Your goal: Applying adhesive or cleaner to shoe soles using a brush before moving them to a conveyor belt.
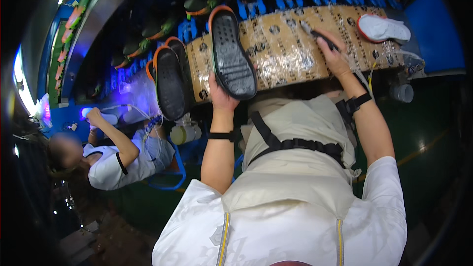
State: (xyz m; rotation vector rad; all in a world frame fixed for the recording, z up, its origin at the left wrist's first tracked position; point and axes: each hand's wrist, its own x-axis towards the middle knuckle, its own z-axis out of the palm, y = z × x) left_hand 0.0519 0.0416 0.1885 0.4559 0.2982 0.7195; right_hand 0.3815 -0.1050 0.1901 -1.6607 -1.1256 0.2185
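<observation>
My left hand (pixel 222 93) grips a shoe sole (pixel 230 54) by its lower end. The sole stands tilted up, its black inside facing me, with an orange rim at the top. My right hand (pixel 335 59) is closed round a slim, dark-handled tool (pixel 322 38) with a paler, narrow tip; its exact kind I cannot make out. That hand hovers over the bench (pixel 281 44), which is covered in brown printed tape or film. Left of my left hand, more black soles (pixel 170 83) with orange rims lean together at the bench's end.
At the bench's right end lies a white shoe-shaped piece (pixel 384 28) on a red-edged sole. Blue racks (pixel 251 7) carrying several dark soles run behind the bench. A co-worker (pixel 120 160) sits at the left. A clear cup (pixel 404 93) and a pale container (pixel 186 133) hang below bench height.
</observation>
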